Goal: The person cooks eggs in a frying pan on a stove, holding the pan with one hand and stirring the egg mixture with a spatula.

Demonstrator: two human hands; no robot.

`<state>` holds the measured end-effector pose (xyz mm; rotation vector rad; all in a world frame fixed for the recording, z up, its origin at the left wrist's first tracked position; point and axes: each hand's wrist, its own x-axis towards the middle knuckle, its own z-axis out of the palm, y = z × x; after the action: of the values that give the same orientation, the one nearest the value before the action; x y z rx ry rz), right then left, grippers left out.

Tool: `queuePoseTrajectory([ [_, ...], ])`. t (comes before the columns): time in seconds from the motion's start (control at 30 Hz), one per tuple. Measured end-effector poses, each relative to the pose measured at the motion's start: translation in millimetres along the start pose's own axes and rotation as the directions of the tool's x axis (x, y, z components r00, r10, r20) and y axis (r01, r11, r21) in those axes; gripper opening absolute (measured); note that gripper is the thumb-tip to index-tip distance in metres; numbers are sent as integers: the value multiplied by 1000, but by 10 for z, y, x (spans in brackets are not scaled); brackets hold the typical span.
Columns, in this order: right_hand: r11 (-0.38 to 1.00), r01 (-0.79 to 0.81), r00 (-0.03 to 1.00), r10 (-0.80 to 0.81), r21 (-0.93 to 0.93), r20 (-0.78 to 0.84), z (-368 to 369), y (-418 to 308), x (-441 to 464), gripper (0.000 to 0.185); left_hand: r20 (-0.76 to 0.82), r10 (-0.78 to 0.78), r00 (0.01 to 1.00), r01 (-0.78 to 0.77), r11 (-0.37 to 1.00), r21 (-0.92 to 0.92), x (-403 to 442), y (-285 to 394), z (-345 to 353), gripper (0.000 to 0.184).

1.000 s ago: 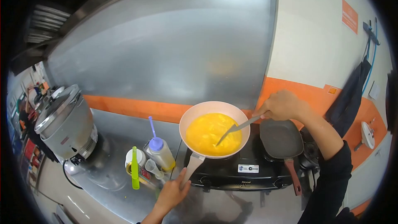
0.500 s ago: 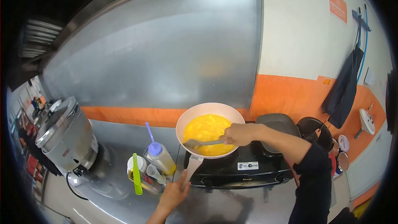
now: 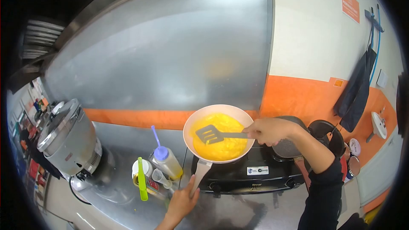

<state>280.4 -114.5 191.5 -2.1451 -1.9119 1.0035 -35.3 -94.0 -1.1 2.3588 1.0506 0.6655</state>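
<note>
Yellow beaten egg (image 3: 223,145) covers the bottom of a pale pink frying pan (image 3: 190,124) on the left burner of a black gas stove (image 3: 232,184). With my left hand (image 3: 182,202) I grip the end of the pan's light handle. My right hand (image 3: 268,131) is closed around the handle of a grey slotted spatula (image 3: 210,135). The slotted blade sits over the left part of the egg; I cannot tell if it touches. Some egg looks partly set in soft folds.
A squeeze bottle (image 3: 169,165) with a purple cap stands left of the pan, beside jars and a bright green utensil (image 3: 142,179). A dark grill pan (image 3: 286,147) sits on the right burner. A large rice cooker (image 3: 70,140) stands far left.
The spatula has lifted from the pan's lower left edge and turned, its slotted face now showing over the egg. My right hand moved slightly up and right. My left hand keeps its grip.
</note>
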Motion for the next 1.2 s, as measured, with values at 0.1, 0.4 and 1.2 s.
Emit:
queuePoseTrajectory([
  [0.1, 932, 248, 966, -259, -265, -4, 320, 50, 70, 26, 9, -15, 1000, 15, 1000, 13, 7, 37, -25, 53],
  [0.4, 1000, -3, 1000, 3, 6, -2, 970, -642, 640, 41, 23, 75, 997, -74, 997, -32, 2, 15, -28, 52],
  [1.2, 993, 27, 998, -34, -115, -60, 744, -408, 68, 35, -11, -36, 999, 36, 999, -10, 22, -87, -9, 53],
])
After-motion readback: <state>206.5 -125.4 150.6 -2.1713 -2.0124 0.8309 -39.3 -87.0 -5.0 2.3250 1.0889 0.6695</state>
